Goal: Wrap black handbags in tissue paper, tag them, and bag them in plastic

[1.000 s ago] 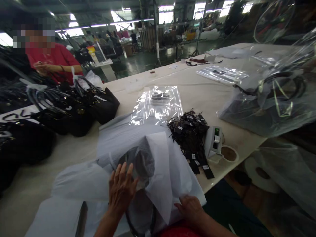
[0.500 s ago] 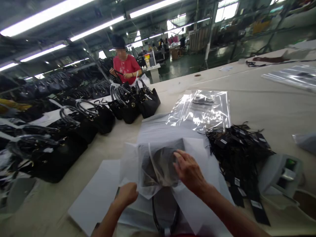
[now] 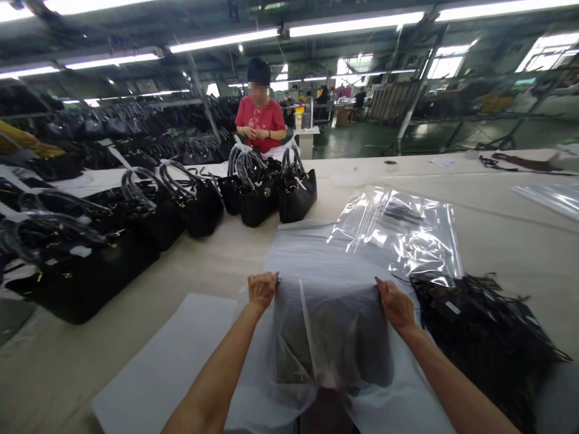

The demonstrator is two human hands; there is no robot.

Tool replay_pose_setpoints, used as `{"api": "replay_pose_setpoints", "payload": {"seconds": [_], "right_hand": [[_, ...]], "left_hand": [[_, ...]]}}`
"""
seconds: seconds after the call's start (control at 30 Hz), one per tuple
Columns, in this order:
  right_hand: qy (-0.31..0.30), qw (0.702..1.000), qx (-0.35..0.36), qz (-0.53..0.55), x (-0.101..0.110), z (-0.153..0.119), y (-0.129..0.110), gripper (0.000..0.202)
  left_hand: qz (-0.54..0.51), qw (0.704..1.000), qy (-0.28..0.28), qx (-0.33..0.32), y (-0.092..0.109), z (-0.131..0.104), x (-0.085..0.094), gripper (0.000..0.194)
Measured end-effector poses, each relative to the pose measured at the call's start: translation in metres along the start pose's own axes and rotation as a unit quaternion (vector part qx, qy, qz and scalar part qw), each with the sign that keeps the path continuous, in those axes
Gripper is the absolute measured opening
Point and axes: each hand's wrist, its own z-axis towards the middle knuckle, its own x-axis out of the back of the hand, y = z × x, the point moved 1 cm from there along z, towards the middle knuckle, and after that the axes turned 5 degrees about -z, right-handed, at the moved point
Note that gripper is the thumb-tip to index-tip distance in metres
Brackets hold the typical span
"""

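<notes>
A dark handbag lies in front of me, mostly covered by thin, translucent white wrapping. A pale strip runs down the wrapping. At the far left corner of the covered bag, my left hand is closed, pinching the wrapping. My right hand pinches it at the far right corner, so it is drawn flat between both hands. Whether the fingers also catch the bag beneath is hidden. White sheets are spread underneath. The bag's near end falls at the bottom edge of the view.
Black handbags with wrapped handles stand along the left. Clear plastic bags lie beyond my right hand, and black hang tags are heaped at the right. White board lies at the left. A person in red stands across the table.
My left hand has moved up from the near left to the far corner. My right hand has shifted to the far right corner. The wrapping is now pulled flat over the bag.
</notes>
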Motion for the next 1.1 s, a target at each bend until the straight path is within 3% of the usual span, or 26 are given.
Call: {"api": "replay_pose_setpoints", "payload": {"seconds": [0.27, 0.47, 0.57, 0.67, 0.77, 0.93, 1.1], "right_hand": [[0.115, 0.992, 0.007, 0.044, -0.011, 0.002, 0.021, 0.051], [0.084, 0.996, -0.031, -0.005, -0.003, 0.002, 0.016, 0.044], [0.130, 0.991, -0.006, -0.013, 0.018, -0.005, -0.004, 0.040], [0.204, 0.976, 0.077, 0.005, 0.030, -0.025, -0.033, 0.036], [0.168, 0.976, 0.137, -0.001, 0.015, -0.050, -0.055, 0.039], [0.099, 0.991, 0.088, -0.001, -0.017, -0.068, -0.060, 0.048], [0.048, 0.997, 0.008, 0.053, -0.012, -0.080, -0.046, 0.053]], "left_hand": [[-0.011, 0.999, 0.006, 0.042, -0.019, 0.007, -0.013, 0.041], [-0.015, 0.999, 0.015, 0.035, -0.031, 0.012, -0.004, 0.039], [-0.024, 0.999, 0.036, -0.008, -0.014, 0.005, 0.011, 0.037], [-0.066, 0.982, 0.069, -0.160, 0.021, -0.020, 0.016, 0.049], [-0.099, 0.947, 0.061, -0.299, 0.051, -0.054, 0.002, 0.065], [-0.075, 0.958, 0.020, -0.276, 0.057, -0.070, -0.028, 0.075], [-0.077, 0.951, 0.069, -0.290, 0.044, -0.075, -0.029, 0.066]]}}
